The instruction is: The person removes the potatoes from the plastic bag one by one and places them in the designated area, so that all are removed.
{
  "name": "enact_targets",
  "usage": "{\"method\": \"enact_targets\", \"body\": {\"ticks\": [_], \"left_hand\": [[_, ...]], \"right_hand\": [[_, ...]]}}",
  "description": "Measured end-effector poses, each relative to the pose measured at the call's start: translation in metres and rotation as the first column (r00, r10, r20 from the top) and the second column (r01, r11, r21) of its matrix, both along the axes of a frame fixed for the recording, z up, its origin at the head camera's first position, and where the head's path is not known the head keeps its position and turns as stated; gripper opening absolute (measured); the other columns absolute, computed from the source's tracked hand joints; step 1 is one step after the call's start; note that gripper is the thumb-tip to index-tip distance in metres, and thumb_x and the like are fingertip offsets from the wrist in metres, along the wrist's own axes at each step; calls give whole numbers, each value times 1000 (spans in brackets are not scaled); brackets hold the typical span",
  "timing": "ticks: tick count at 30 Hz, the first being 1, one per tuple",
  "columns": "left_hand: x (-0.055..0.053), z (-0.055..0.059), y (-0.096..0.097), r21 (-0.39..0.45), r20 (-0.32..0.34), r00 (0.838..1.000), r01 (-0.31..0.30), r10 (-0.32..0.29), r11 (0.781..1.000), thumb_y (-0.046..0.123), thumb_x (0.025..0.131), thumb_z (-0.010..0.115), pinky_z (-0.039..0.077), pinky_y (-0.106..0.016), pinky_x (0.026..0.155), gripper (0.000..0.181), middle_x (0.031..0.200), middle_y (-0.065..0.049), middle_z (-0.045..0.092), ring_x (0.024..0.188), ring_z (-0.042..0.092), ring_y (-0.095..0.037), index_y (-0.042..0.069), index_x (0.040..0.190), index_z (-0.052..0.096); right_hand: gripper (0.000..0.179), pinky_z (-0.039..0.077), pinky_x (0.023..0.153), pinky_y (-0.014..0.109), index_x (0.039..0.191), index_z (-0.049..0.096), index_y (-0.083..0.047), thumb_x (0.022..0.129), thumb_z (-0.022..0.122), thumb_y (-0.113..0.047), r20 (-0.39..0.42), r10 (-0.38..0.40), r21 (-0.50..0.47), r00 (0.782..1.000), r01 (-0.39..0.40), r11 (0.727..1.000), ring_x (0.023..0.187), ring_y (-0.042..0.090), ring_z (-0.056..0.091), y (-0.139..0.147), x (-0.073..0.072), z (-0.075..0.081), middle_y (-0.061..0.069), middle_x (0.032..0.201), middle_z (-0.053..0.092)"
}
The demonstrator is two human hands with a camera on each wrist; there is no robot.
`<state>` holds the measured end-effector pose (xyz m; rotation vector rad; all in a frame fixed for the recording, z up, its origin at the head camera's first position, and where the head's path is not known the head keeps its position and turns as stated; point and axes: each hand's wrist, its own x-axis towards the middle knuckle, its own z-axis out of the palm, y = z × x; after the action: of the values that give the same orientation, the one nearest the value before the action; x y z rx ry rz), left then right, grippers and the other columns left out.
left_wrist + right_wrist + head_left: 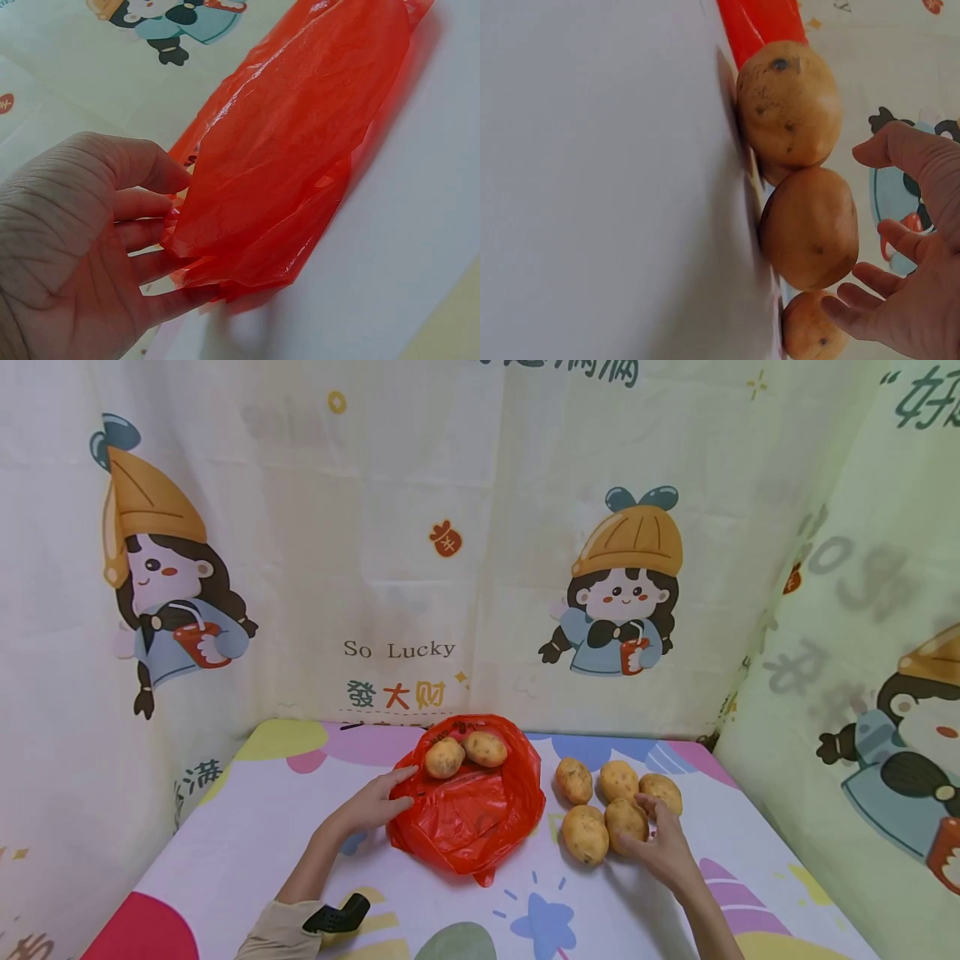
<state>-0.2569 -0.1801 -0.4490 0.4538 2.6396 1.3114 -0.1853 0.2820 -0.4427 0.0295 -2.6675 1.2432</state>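
A red plastic bag point(457, 818) lies spread open on the table, with two potatoes point(486, 749) inside toward its far side. My left hand point(381, 799) touches the bag's left rim, thumb and fingers spread; in the left wrist view some fingertips are hidden by the red plastic point(277, 150). Right of the bag, several loose potatoes point(585, 835) sit close together. My right hand point(663, 843) is at the front right potato point(626, 825), fingers spread about it. The right wrist view shows a gap between the thumb and that potato point(810, 229).
The table point(247, 860) has a white cloth with colourful prints. Printed fabric point(487, 593) hangs behind the table and along both sides. A black device point(337, 914) is strapped at the left wrist, by a beige sleeve point(281, 931).
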Motion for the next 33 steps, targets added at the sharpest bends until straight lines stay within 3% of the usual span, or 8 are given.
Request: {"method": "enact_targets", "body": {"ticks": [8, 16, 27, 33], "left_hand": [[0, 0, 1, 13, 1, 1000, -10, 10, 1000, 11, 98, 62, 43, -63, 108, 59, 157, -24, 42, 144, 37, -46, 2, 154, 44], [0, 1, 2, 13, -12, 1000, -6, 6, 1000, 10, 97, 62, 44, -62, 108, 59, 156, -23, 43, 143, 39, -46, 1, 153, 44], [1, 2, 1, 15, 0, 1000, -7, 7, 1000, 12, 98, 62, 42, -63, 109, 60, 157, -22, 43, 144, 38, -45, 3, 154, 44], [-1, 2, 0, 27, 1, 1000, 0, 0, 1000, 12, 98, 61, 40, -63, 111, 60, 158, -20, 43, 145, 37, -44, 3, 154, 43]], "right_hand": [[71, 32, 114, 65, 145, 40, 7, 88, 78, -14, -57, -15, -50, 998, 12, 999, 136, 50, 38, -16, 2, 12, 35, 148, 35], [67, 32, 114, 66, 142, 44, 7, 88, 78, -12, -122, -4, -69, 993, -4, 998, 137, 49, 37, -37, 1, 22, 30, 147, 42], [65, 41, 112, 60, 142, 46, 3, 88, 79, -13, -94, 63, -93, 994, -71, 993, 138, 47, 45, -66, -3, 23, 24, 149, 47], [64, 52, 103, 52, 141, 50, -2, 87, 80, -17, -46, 64, -88, 997, -68, 994, 133, 42, 50, -86, -7, 21, 19, 146, 51]]}}
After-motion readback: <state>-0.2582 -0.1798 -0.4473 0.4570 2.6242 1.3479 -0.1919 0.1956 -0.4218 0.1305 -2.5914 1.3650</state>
